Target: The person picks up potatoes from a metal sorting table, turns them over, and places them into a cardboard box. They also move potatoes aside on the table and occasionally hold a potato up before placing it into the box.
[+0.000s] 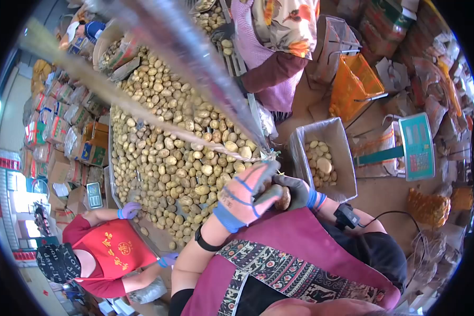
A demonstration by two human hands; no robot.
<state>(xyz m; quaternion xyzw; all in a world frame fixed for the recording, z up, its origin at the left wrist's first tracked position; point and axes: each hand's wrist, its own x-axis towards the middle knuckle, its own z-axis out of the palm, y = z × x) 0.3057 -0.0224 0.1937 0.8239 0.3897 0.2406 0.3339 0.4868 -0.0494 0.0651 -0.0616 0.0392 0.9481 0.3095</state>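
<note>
From here, the step looks like checking a single brown potato (283,199), held between the two hands at the near edge of the heap (166,152). The right hand's (296,189) grip is closed round it; the left hand's (250,190) fingers curl beside it, their hold hidden from me. The next move seems to call for a clean release. I count one lined box (344,166) right, two scales (417,147), three co-workers (113,253); the heap defies counting.

Brown potato (284,199), partly hidden, in gloved fingers (297,190)
</note>
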